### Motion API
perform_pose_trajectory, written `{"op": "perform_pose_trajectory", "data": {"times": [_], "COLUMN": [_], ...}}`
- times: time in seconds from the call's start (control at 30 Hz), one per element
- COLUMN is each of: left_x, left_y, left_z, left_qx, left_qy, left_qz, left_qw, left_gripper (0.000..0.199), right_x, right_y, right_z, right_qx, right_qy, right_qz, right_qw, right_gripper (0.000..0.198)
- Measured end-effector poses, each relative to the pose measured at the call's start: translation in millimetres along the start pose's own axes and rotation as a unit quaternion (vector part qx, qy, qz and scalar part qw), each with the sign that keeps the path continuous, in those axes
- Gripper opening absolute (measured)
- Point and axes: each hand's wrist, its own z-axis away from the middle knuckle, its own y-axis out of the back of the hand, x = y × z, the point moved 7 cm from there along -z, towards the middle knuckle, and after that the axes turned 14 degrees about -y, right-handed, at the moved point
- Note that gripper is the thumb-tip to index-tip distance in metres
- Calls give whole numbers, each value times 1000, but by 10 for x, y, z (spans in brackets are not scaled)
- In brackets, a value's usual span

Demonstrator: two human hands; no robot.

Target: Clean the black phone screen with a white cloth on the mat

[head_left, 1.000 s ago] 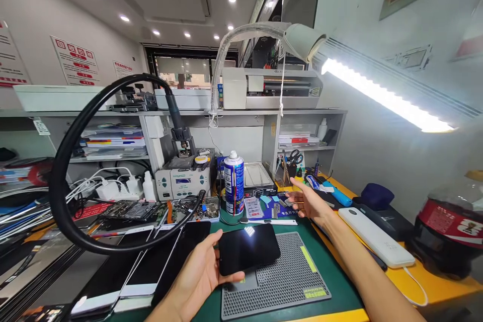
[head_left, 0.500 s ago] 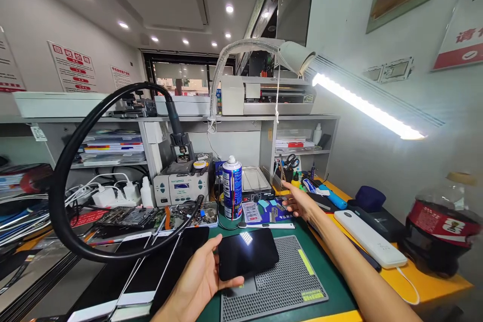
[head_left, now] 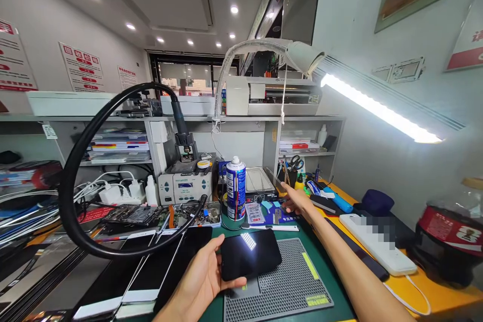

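The black phone (head_left: 252,256) is in the low middle of the frame, over the left part of the gray bumpy mat (head_left: 294,282). Its dark glass faces up, and a bright patch of light shines on it. I cannot tell if its low edge touches the mat. The long way of the phone goes from left to right, and the right end tips up a little toward the top of the frame.

The left hand (head_left: 202,271) is the near one. It sits at the left end of the phone and pinches it, with the thumb by the top left corner and a finger along the bottom edge. So the phone sticks out to the right from that hand, and its right end is free.

The right hand (head_left: 297,200) is well apart from the phone, up and to the right of it, right of the frame's middle. Its fingers are loose and a bit bent, with the thumb spread away, and I see nothing in it. It is near the blue sheet (head_left: 287,219) and the yellow bottle (head_left: 299,183), but I cannot tell if the fingertips touch anything. From the right hand, the phone lies down and to the left. The white stick (head_left: 279,228) lies between them.
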Motion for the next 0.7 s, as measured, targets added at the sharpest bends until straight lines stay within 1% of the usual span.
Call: {"op": "perform_pose_trajectory", "data": {"times": [0.1,0.27,0.53,0.7], "left_x": [4,-4,-10,-4], "left_y": [5,10,4,4], "left_z": [4,-6,5,6], "left_qx": [11,18,5,6], "left_qy": [-6,-7,8,2], "left_qz": [3,1,-2,1], "left_qw": [1000,1000,1000,1000], "left_gripper": [26,24,39,36], "right_x": [9,14,-60,-114], "right_y": [-3,-15,27,-53], "right_z": [6,55,240,368], "right_qx": [-6,-22,-48,-93], "right_qy": [3,18,44,50], "right_qz": [-6,-31,-80,-116], "right_qw": [1000,999,995,988], "right_gripper": [34,34,34,33]}}
